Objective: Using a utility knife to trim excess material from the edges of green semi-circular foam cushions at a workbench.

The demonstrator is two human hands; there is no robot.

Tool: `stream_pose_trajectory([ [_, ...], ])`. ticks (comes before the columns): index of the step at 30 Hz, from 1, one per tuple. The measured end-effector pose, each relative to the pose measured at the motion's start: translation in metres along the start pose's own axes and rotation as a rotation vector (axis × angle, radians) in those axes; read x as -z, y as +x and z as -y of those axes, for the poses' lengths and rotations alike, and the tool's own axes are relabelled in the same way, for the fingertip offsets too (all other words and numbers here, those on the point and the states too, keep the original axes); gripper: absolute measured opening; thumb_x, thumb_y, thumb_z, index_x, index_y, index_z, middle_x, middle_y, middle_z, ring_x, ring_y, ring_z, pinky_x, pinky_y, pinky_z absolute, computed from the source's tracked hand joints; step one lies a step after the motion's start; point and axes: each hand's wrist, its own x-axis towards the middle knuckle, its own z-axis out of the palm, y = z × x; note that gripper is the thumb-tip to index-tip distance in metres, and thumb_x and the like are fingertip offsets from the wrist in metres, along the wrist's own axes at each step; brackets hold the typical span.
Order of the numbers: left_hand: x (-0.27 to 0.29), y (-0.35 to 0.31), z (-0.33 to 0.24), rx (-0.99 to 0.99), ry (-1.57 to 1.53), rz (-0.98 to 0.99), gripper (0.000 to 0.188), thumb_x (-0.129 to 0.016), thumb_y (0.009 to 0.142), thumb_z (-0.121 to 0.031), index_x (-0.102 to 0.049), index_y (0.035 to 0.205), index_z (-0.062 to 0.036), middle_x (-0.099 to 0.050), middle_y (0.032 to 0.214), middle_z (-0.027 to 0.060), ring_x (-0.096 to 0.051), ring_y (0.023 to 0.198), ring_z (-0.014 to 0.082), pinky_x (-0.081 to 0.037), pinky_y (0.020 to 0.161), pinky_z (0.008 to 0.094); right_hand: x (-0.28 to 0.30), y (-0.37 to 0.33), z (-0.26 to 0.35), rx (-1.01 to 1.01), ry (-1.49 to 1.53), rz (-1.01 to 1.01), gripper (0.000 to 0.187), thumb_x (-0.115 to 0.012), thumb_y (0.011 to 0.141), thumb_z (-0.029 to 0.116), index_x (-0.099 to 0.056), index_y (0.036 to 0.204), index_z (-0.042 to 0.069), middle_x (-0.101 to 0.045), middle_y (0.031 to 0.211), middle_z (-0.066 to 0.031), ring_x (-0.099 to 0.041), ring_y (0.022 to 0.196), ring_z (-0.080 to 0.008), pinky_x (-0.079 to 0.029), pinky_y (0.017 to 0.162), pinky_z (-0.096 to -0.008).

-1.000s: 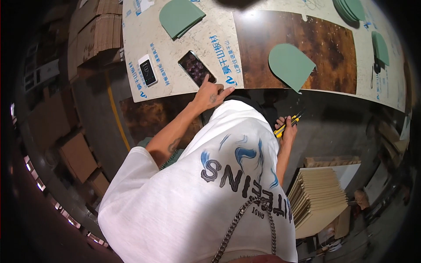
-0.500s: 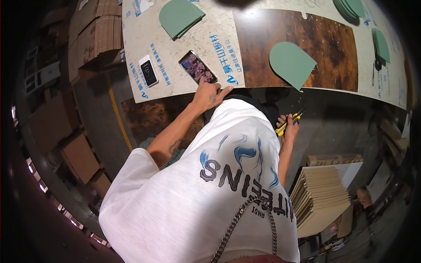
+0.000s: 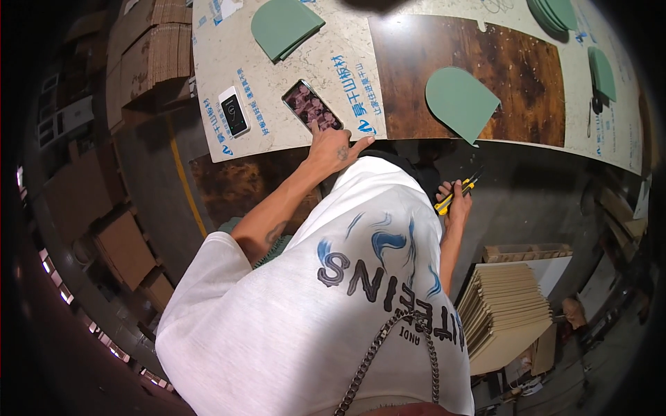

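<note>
My left hand (image 3: 334, 150) rests at the near edge of the table, thumb stretched out to the right. One finger touches the lower end of a phone (image 3: 310, 104) with a lit picture on its screen. Low beside my right hip, my right hand (image 3: 459, 206) is closed round a yellow and black utility knife (image 3: 445, 204), its tip pointing up and away. A green panel with one rounded end and a pointed corner (image 3: 461, 104) lies on the dark brown board (image 3: 534, 76), its corner reaching the table's near edge.
Left of the phone lies a white device with a dark screen (image 3: 234, 112). More green panels (image 3: 283, 29) are stacked at the far left, with another stack (image 3: 553, 15) far right and a green piece (image 3: 602, 73) below it. Stacked tan boards (image 3: 510, 312) stand on the floor at right.
My left hand has shifted very slightly, its finger still on the phone. The right hand holds the utility knife in almost the same place.
</note>
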Motion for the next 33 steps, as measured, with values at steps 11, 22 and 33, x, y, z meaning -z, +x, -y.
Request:
stream_pose_trajectory([
  [11, -0.007, 0.020, 0.004, 0.028, -0.020, 0.047, 0.078, -0.052, 0.094, -0.066, -0.072, 0.076, 0.0075, -0.067, 0.067, 0.0234, -0.067, 0.072, 0.0425, -0.025, 0.109, 0.0694, 0.003, 0.002, -0.003, 0.002, 0.012, -0.001, 0.032, -0.062, 0.101, 0.029, -0.056, 0.113, 0.000, -0.070, 0.105, -0.0188, -0.072, 0.088, -0.0280, -0.062, 0.068, -0.0371],
  [22, -0.001, 0.028, 0.004, 0.063, 0.000, 0.028, 0.077, -0.052, 0.094, -0.066, -0.071, 0.072, 0.0054, -0.066, 0.068, 0.0262, -0.067, 0.071, 0.0446, -0.027, 0.107, 0.0699, 0.004, 0.001, -0.001, 0.004, -0.007, 0.003, 0.035, -0.060, 0.102, 0.031, -0.055, 0.116, 0.000, -0.070, 0.107, -0.0188, -0.072, 0.090, -0.0280, -0.062, 0.070, -0.0370],
  [33, -0.002, 0.026, 0.008, 0.097, -0.001, 0.008, 0.080, -0.050, 0.095, -0.067, -0.072, 0.071, 0.0062, -0.066, 0.068, 0.0262, -0.067, 0.071, 0.0429, -0.027, 0.107, 0.0688, 0.005, 0.003, -0.005, 0.004, -0.010, 0.014, 0.034, -0.059, 0.102, 0.030, -0.054, 0.117, 0.000, -0.070, 0.109, -0.0202, -0.072, 0.091, -0.0291, -0.062, 0.071, -0.0378],
])
